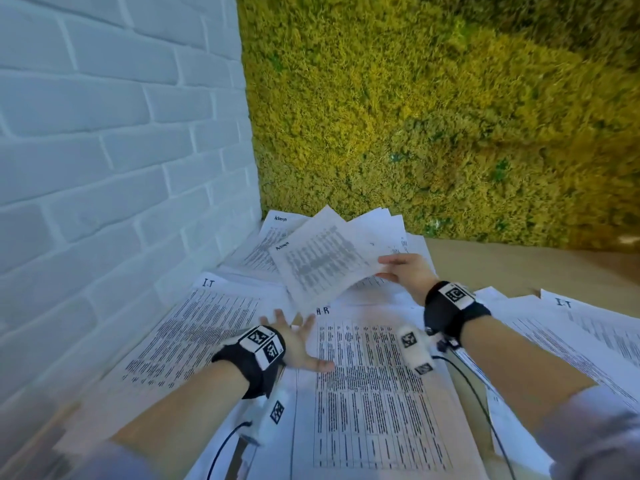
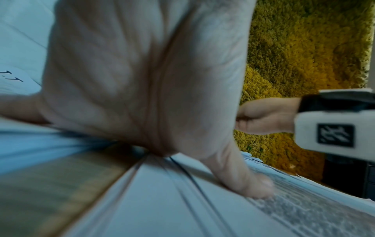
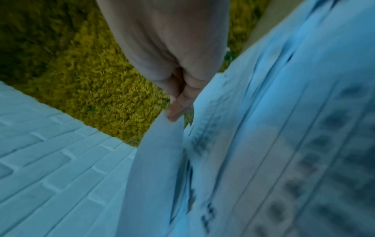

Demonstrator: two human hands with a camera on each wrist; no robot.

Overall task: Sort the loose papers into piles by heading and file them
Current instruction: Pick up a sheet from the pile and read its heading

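Printed sheets cover the table. My right hand (image 1: pixel 398 268) pinches the edge of a lifted sheet headed "Admin" (image 1: pixel 322 261), held tilted above the far Admin pile (image 1: pixel 277 230); the right wrist view shows my fingers (image 3: pixel 178 105) clamped on that sheet's edge (image 3: pixel 154 160). My left hand (image 1: pixel 294 337) lies open with fingers spread, between the pile headed "I-T" (image 1: pixel 194 327) and the sheet headed "H-R" (image 1: pixel 374 375). In the left wrist view its thumb (image 2: pixel 249 181) presses on printed paper.
A white brick wall (image 1: pixel 104 168) closes the left side and a yellow-green moss wall (image 1: pixel 450 116) the back. Another "I-T" stack (image 1: pixel 581 327) lies at the right. Bare wooden tabletop (image 1: pixel 519 265) shows at the far right. Cables (image 1: pixel 485 403) trail from both wrist cameras.
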